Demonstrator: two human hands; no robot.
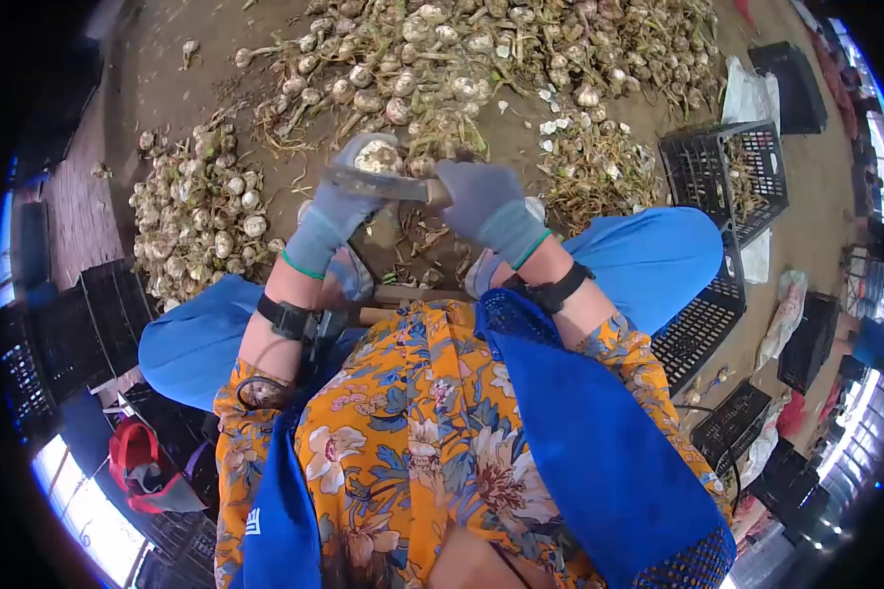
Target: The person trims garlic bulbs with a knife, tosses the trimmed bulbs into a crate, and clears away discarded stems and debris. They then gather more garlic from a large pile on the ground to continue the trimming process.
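Grey knit gloves cover both hands. The left hand (339, 211) is curled closed around a garlic bulb (377, 155), whose pale head shows above the fingers. The right hand (483, 199) is clenched on the handle of a knife (378, 184), whose blade lies flat across, just under the bulb and touching the left glove. Both hands hover above the dirt floor (167, 79), between the blue-trousered knees, near a large garlic heap (481, 49) and a black crate (727, 172).
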